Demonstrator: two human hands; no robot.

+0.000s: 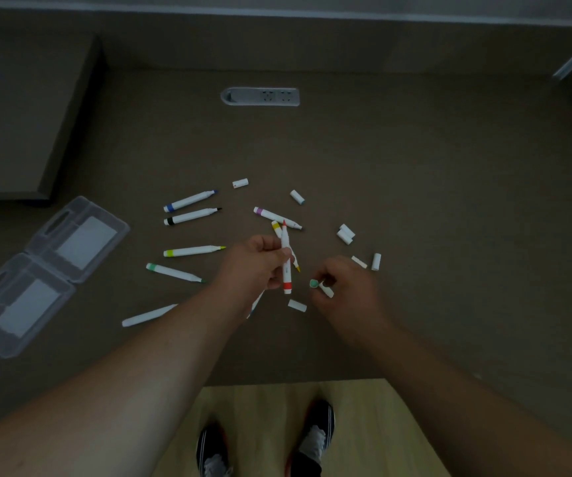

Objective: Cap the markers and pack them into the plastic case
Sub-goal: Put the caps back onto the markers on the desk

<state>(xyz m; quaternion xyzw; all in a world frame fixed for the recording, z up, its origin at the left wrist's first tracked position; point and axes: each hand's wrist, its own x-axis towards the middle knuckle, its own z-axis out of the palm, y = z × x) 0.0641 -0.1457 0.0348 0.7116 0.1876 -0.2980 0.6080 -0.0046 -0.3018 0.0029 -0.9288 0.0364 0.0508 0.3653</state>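
Left hand gripping red marker, uncapped

Both forearms are bare all the way up, no sleeves, watch or rings showing on the left hand or the right hand. Down at the bottom, the person's wearing dark sneakers with white laces and reddish-orange trim along the edges.

The table has a matt, brown, slightly grainy surface. Left of the markers, the case is clear, smooth plastic with pale paper-like inserts. The markers and the caps look like smooth white plastic. Below the table, the floor looks like light wood.
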